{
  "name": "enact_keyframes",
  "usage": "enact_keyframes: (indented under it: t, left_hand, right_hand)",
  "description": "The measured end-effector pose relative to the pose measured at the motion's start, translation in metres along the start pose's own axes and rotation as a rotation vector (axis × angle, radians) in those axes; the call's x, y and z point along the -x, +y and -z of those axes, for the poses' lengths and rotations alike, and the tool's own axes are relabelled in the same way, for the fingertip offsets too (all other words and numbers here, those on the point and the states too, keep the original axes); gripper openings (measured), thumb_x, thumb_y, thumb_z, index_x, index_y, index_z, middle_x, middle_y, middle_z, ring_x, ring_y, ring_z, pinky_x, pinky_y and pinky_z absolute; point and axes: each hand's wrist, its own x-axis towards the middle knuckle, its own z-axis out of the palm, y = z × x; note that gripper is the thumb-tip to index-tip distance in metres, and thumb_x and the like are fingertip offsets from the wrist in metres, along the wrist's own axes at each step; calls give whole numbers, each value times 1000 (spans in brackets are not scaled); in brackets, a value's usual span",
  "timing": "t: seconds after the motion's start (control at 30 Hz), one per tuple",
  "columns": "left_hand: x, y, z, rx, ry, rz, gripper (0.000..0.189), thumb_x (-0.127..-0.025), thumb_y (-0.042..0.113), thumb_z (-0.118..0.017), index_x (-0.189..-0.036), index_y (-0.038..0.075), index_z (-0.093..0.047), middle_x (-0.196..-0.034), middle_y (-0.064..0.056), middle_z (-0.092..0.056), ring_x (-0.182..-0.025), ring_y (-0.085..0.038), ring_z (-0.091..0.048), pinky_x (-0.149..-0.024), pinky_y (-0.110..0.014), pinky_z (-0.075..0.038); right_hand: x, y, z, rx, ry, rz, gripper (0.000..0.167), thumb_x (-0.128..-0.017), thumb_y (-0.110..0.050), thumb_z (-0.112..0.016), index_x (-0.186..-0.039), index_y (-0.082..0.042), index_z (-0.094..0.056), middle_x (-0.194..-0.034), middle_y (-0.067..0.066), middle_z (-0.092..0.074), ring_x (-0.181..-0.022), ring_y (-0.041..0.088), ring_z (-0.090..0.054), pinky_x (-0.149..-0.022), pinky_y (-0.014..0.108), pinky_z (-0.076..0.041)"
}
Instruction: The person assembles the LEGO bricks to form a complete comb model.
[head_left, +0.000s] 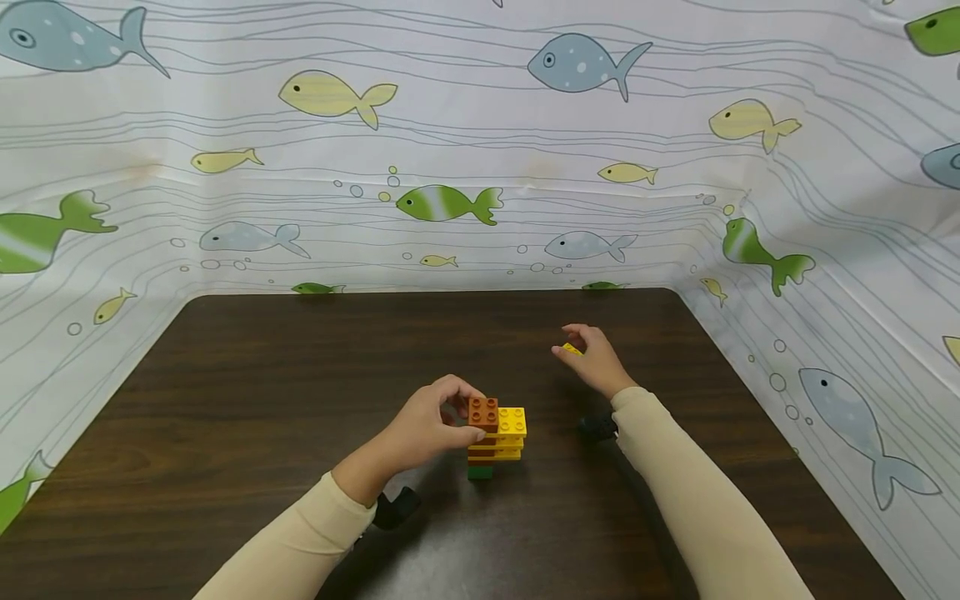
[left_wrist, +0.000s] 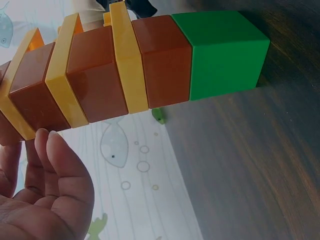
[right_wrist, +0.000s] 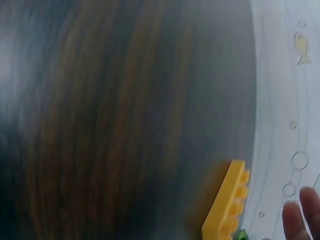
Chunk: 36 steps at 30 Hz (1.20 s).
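Note:
My left hand [head_left: 429,423] holds a tower of toy building bricks between thumb and fingers near its top. A brown brick [head_left: 483,410] with studs tops the tower. Brown blocks alternate with thin yellow bricks [head_left: 512,422] that jut out to the right. The base is a green brick [left_wrist: 225,55], standing on the table. Farther back and to the right, my right hand [head_left: 597,363] spreads around a separate thin yellow brick [right_wrist: 224,210]. In the right wrist view its fingers [right_wrist: 295,222] are apart from that brick; the thumb is out of sight there.
Everything stands on a dark wood-grain table [head_left: 300,358]. A white sheet [head_left: 465,150] printed with fish rises along the back and both sides. Dark devices [head_left: 396,508] sit under both wrists.

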Motion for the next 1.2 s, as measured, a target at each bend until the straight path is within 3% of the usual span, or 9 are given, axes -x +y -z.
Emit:
enact_keyframes:
  t: [0.4, 0.9, 1.2]
  left_hand:
    - [0, 2, -1, 22, 5, 24, 32, -84, 8, -73, -112, 3, -59, -96, -5, -55, -87, -21, -51, -76, -31, -49]
    - [0, 2, -1, 28, 12, 42, 32, -83, 8, -73, -112, 3, -59, -96, -5, -55, -86, -21, -52, -77, -31, -49]
    - [1, 2, -1, 32, 9, 44, 32, -83, 9, -73, -112, 3, -59, -96, -6, -54, -85, -21, -51, -75, -31, -49]
  right_hand:
    - [-6, 12, 11, 221, -60, -168, 57, -93, -27, -62, -138, 4, -45, -132, 30, -44, -122, 45, -41, -100, 57, -35]
    - [-13, 27, 3, 314, -114, -216, 54, -92, -24, -64, -138, 2, -48, -131, 29, -49, -115, 45, -47, -95, 56, -39]
    - [-15, 26, 1, 368, -138, -233, 50, -93, -21, -63, -136, 2, -51, -132, 28, -48, -116, 43, -45, -98, 56, -37]
